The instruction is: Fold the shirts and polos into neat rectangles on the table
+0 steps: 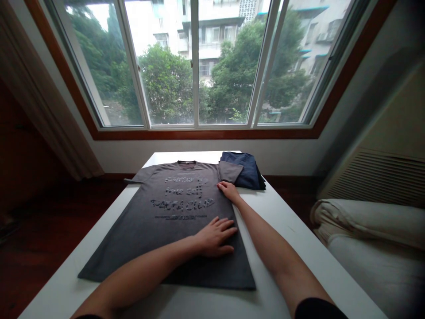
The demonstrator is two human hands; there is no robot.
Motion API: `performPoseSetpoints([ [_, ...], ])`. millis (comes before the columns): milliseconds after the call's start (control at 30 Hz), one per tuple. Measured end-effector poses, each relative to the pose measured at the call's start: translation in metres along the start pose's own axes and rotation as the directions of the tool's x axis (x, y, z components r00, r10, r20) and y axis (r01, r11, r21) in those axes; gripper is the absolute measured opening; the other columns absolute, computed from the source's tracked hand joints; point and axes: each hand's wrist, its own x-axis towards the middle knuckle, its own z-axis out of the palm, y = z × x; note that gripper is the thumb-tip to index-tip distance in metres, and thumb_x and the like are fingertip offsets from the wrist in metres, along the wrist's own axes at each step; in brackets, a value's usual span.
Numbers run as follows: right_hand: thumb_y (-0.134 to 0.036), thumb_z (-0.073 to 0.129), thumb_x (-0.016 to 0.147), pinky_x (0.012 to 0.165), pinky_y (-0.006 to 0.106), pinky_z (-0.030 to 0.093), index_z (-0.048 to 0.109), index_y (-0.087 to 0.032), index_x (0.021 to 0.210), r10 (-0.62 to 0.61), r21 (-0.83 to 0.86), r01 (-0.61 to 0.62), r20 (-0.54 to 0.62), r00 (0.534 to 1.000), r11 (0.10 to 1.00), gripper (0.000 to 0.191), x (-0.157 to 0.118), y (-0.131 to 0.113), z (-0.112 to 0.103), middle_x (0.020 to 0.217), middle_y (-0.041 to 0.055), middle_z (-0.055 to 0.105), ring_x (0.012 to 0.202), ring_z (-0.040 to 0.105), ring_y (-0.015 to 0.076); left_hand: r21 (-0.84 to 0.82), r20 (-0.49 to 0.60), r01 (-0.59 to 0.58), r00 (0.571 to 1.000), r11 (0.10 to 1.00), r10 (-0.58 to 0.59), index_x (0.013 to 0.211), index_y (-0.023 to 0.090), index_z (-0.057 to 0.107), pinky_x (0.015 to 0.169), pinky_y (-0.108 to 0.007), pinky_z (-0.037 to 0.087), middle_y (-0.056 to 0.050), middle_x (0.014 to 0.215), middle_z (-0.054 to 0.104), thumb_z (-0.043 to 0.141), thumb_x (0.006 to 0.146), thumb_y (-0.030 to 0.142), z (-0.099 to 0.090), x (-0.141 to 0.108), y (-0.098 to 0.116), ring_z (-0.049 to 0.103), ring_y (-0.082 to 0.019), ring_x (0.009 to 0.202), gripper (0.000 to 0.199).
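A dark grey T-shirt [133, 239] with raised lettering on its chest lies spread on a white table [285, 212], collar toward the window. Its left sleeve hangs past the table's edge; the right sleeve lies over part of a folded navy garment pile. My left hand [217, 237] rests palm down on the lower right part of the shirt, fingers spread. Farther up, my right hand [229, 190] is at the shirt's right side just below the sleeve, its thumb and fingers pinched together on the fabric edge.
Folded navy clothes [249, 170] sit at the table's far right corner. To the right of the table are cream cushions or bedding [368, 221]. A wide window [195, 88] is beyond the table, and a curtain [49, 88] hangs at the left.
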Motion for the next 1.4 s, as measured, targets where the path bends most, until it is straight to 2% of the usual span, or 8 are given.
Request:
performPoseSetpoints([
  [200,-0.038,0.055,0.097,0.086,0.029,0.052,0.080,-0.024,0.100,-0.003,-0.006,0.003,-0.006,1.000,1.000,0.029,-0.001,-0.002,0.000,0.102,0.0046,0.080,0.096,0.072,0.0240,0.105,-0.129,0.348,0.934,0.932,-0.334,0.163,0.020,0.036,0.128,-0.061,0.010,-0.015,0.173,0.023,0.049,0.101,0.057,-0.011,0.014,-0.061,0.014,-0.034,0.161,0.073],
  [300,-0.038,0.055,0.097,0.086,0.029,0.053,0.080,-0.025,0.100,0.012,-0.012,-0.012,-0.010,1.000,1.000,0.028,-0.001,-0.004,0.000,0.103,0.0043,0.081,0.096,0.072,0.0240,0.095,-0.141,0.425,0.901,0.900,-0.411,0.163,0.019,0.035,0.128,-0.063,0.010,-0.016,0.173,0.023,0.048,0.101,0.060,-0.016,0.019,-0.075,0.014,-0.035,0.161,0.076],
  [367,-0.037,0.055,0.097,0.086,0.029,0.053,0.080,-0.025,0.100,0.014,-0.018,-0.015,-0.009,1.000,1.000,0.029,-0.001,-0.004,0.000,0.103,0.0043,0.081,0.096,0.072,0.0240,0.090,-0.125,0.419,0.905,0.903,-0.408,0.163,0.019,0.035,0.127,-0.064,0.010,-0.017,0.172,0.023,0.046,0.100,0.064,-0.015,0.021,-0.076,0.015,-0.036,0.160,0.078],
  [667,-0.036,0.054,0.097,0.087,0.030,0.052,0.081,-0.024,0.101,0.004,-0.038,-0.004,-0.003,1.000,0.999,0.029,0.000,-0.004,0.005,0.104,0.0047,0.081,0.098,0.072,0.0243,0.120,-0.050,0.197,0.980,0.973,-0.193,0.166,0.019,0.029,0.127,-0.062,0.010,-0.016,0.174,0.019,0.041,0.099,0.073,0.002,0.018,-0.037,0.013,-0.037,0.161,0.087],
  [1000,-0.035,0.055,0.096,0.090,0.031,0.052,0.081,-0.025,0.100,0.003,-0.028,-0.003,-0.008,1.000,1.000,0.028,0.000,-0.002,0.005,0.104,0.0043,0.080,0.099,0.072,0.0249,0.050,0.022,-0.005,1.000,0.999,0.004,0.167,0.011,0.023,0.130,-0.056,0.008,-0.019,0.173,0.017,0.038,0.100,0.074,0.004,0.003,0.022,0.011,-0.035,0.161,0.093],
  [1133,-0.035,0.056,0.096,0.089,0.031,0.052,0.081,-0.024,0.101,-0.003,-0.024,0.003,-0.004,1.000,1.000,0.028,0.000,0.000,0.006,0.105,0.0045,0.080,0.099,0.072,0.0253,-0.057,0.061,-0.095,0.993,0.994,0.098,0.168,0.017,0.023,0.131,-0.054,0.011,-0.015,0.174,0.018,0.041,0.099,0.075,0.001,-0.007,0.030,0.013,-0.033,0.161,0.092],
  [1233,-0.035,0.056,0.096,0.090,0.031,0.052,0.081,-0.025,0.101,0.009,-0.024,-0.009,0.001,1.000,1.000,0.027,0.000,0.000,0.006,0.105,0.0040,0.081,0.099,0.072,0.0252,-0.075,0.067,-0.070,0.995,0.995,0.075,0.168,0.021,0.024,0.130,-0.055,0.015,-0.012,0.174,0.019,0.046,0.099,0.072,-0.003,-0.008,0.011,0.017,-0.033,0.161,0.088],
  [1400,-0.035,0.056,0.096,0.089,0.031,0.052,0.080,-0.024,0.101,-0.001,-0.020,0.001,-0.002,1.000,1.000,0.026,0.000,0.001,0.006,0.104,0.0038,0.080,0.098,0.072,0.0249,0.019,-0.017,0.175,0.984,0.984,-0.175,0.165,0.021,0.031,0.129,-0.057,0.017,-0.014,0.173,0.023,0.054,0.099,0.063,-0.017,-0.017,-0.057,0.019,-0.033,0.160,0.081],
])
